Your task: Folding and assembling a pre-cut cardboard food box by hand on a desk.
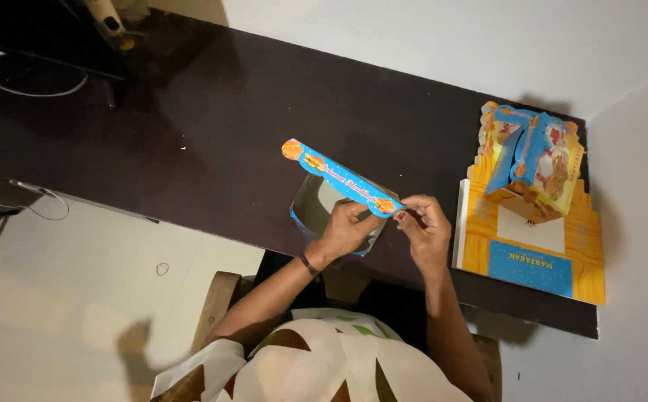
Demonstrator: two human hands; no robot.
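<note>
Sitting at the dark desk (212, 126), you have a flat-pack carton (339, 195) in both hands near the front edge, roughly mid-desk. Its long blue flap (339, 177) runs diagonally from upper left to your fingertips, printed with orange food pictures at each end and lettering between. Below the flap the carton's plain grey inner side shows, curved open, with a blue outer edge.

Your left hand (348, 227) wraps the carton body from below, fingers curled shut on it. Your right hand (424, 227) pinches the flap's right end, thumb and fingers (412, 207) closed together on the card.

Right end of the desk: a stack of flat yellow-orange cartons (532, 249) with a white panel and a blue label panel, lying square to the corner. On top of it stands an assembled carton (536, 167), blue and yellow with orange scalloped edges, flaps up, tilted slightly.

Far left: dark equipment and a grey cable (26, 91), partly out of view.
</note>
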